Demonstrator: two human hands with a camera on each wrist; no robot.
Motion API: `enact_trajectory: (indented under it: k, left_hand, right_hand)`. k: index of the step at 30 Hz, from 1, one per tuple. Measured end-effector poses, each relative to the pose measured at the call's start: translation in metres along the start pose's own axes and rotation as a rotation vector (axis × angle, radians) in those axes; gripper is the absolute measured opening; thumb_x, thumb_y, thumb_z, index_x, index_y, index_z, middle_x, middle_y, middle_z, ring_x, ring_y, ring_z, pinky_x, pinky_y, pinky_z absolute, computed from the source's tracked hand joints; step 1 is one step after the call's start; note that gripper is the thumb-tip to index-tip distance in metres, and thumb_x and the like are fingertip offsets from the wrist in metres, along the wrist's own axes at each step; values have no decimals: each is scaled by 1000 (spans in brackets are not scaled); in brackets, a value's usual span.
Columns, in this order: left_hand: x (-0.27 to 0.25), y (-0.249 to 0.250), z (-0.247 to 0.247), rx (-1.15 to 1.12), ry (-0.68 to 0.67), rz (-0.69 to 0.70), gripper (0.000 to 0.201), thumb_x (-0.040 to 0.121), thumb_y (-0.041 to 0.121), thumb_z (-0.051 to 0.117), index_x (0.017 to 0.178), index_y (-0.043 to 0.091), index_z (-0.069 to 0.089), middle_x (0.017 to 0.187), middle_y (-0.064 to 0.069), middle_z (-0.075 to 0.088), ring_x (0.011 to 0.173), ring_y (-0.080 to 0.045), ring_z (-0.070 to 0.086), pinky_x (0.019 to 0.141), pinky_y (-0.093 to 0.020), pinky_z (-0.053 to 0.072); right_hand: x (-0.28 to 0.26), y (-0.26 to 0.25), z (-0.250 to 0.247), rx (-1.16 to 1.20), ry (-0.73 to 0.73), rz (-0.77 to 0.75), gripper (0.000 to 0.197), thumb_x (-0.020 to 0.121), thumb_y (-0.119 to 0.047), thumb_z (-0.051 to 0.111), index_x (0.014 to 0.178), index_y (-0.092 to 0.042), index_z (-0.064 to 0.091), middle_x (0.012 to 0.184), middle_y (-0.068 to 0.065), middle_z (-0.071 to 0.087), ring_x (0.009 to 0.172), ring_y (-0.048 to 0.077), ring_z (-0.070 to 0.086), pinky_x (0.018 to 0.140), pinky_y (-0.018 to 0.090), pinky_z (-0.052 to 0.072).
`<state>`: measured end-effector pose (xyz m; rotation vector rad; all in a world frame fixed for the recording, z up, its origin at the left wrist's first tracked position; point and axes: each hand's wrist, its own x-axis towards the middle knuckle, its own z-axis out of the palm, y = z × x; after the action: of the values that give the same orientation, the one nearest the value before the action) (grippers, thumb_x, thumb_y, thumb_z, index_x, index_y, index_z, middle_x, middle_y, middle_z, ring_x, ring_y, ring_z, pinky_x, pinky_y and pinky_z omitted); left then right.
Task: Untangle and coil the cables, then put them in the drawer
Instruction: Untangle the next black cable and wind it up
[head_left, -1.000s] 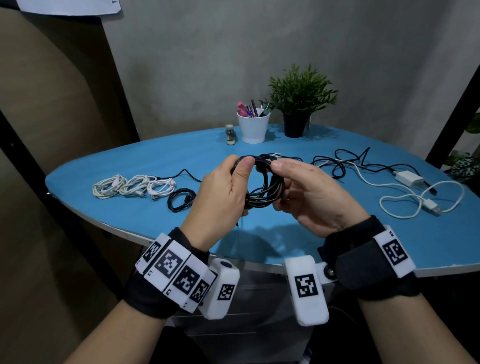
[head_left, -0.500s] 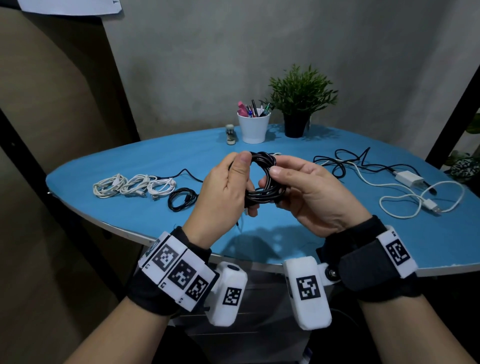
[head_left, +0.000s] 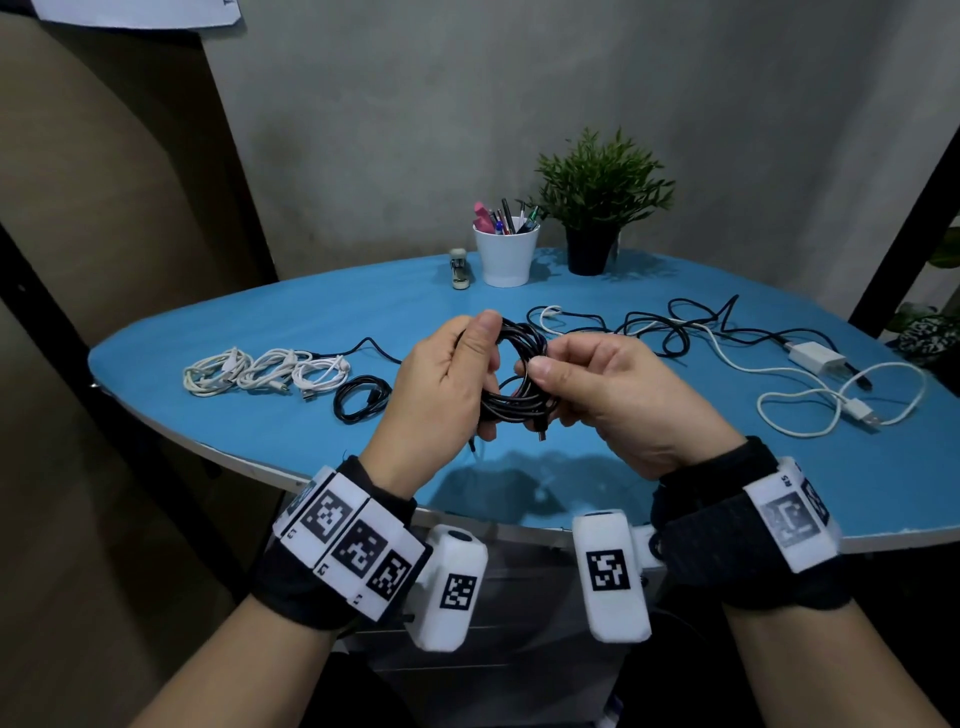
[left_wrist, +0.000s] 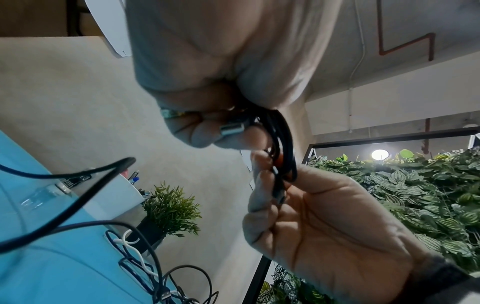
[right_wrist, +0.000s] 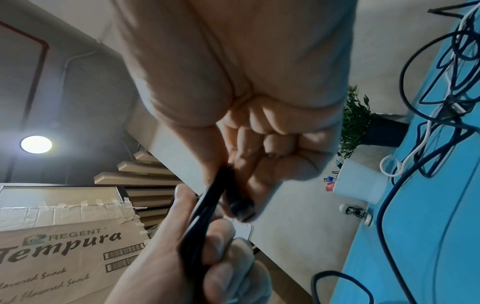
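matt black cable coil (head_left: 511, 384), seemingly metal plug tip (left_wrist: 232, 129), smooth blue table (head_left: 291, 332)

Dim, flat, cool indoor light throughout. Soft shadow of both hands on the blue table (head_left: 675, 499) near its front edge. Strong bending of straight lines toward the head view's borders. Round ceiling lamp (right_wrist: 36, 144) blown out to white glare; a second bright lamp (left_wrist: 380, 154) in the left wrist view. Close skin soft and smeared, possibly out of focus. Grainy dark corners.
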<state>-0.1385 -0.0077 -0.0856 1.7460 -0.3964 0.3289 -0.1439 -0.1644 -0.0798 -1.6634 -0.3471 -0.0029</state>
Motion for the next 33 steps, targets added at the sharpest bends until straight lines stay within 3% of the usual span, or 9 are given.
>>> enact_trajectory:
  k: [4, 9, 13, 20, 24, 27, 29, 31, 33]
  left_hand:
    - [1, -2, 4, -83, -26, -19, 43, 82, 53, 46, 84, 10, 53, 57, 6, 54, 43, -15, 54, 47, -27, 43]
    - [-6, -8, 7, -174, -112, -85, 11, 92, 24, 54, 90, 15, 60, 78, 8, 66, 65, -12, 65, 64, -24, 49]
    - [-9, -10, 8, -143, -83, -152, 20, 97, 26, 46, 87, 15, 59, 73, 1, 69, 63, -16, 67, 61, -23, 47]
    - [-13, -5, 8, -279, -192, -327, 46, 100, 33, 35, 110, -7, 54, 62, -10, 67, 52, -24, 64, 60, -24, 54]
    - [-12, -1, 4, -286, -184, -349, 39, 102, 29, 33, 103, 0, 57, 66, -11, 69, 57, -25, 67, 64, -23, 56]
    - [-14, -3, 2, -293, -126, -350, 27, 102, 26, 33, 92, 7, 51, 71, -13, 68, 60, -26, 69, 61, -26, 57]
    - [-14, -6, 0, -256, -137, -364, 29, 102, 25, 33, 100, 1, 49, 77, -16, 68, 64, -26, 70, 63, -31, 58]
    - [-13, -11, -7, -172, -201, -369, 35, 102, 28, 34, 110, -1, 51, 80, -15, 71, 70, -28, 71, 73, -37, 58]
    - [-9, -12, -18, -12, -262, -362, 40, 101, 36, 34, 107, 5, 58, 79, -9, 74, 75, -22, 71, 76, -32, 52]
  right_hand:
    - [3, 2, 3, 110, 169, -31, 9, 87, -5, 60, 82, -7, 66, 70, 9, 65, 56, 13, 52, 47, 17, 40]
    - [7, -2, -4, 266, 298, -7, 14, 88, -4, 58, 79, -12, 65, 66, 5, 69, 60, 14, 60, 44, 16, 43]
    - [6, 0, 0, 269, 290, -31, 15, 87, -3, 59, 78, -12, 67, 67, 6, 68, 62, 15, 60, 45, 16, 42]
    - [8, 2, 3, 239, 282, -86, 14, 86, -3, 61, 80, -13, 70, 72, 9, 70, 73, 24, 60, 49, 20, 40]
    - [8, 4, 6, 190, 246, -81, 14, 88, -4, 59, 87, -13, 70, 77, 9, 70, 67, 17, 59, 50, 19, 42]
    - [6, 6, 7, 118, 125, -66, 22, 91, -2, 54, 95, -18, 69, 84, 5, 70, 69, 8, 60, 53, 17, 44]
    - [6, 6, 8, 91, 91, -69, 26, 90, 1, 54, 96, -19, 69, 84, 3, 71, 72, 9, 60, 54, 17, 44]
    - [9, 6, 8, 107, 123, -60, 25, 88, 3, 56, 92, -18, 69, 79, 2, 71, 68, 9, 61, 53, 17, 43]
    - [12, 5, 7, 147, 156, -30, 23, 87, 4, 57, 85, -16, 68, 73, 2, 71, 64, 10, 61, 51, 17, 44]
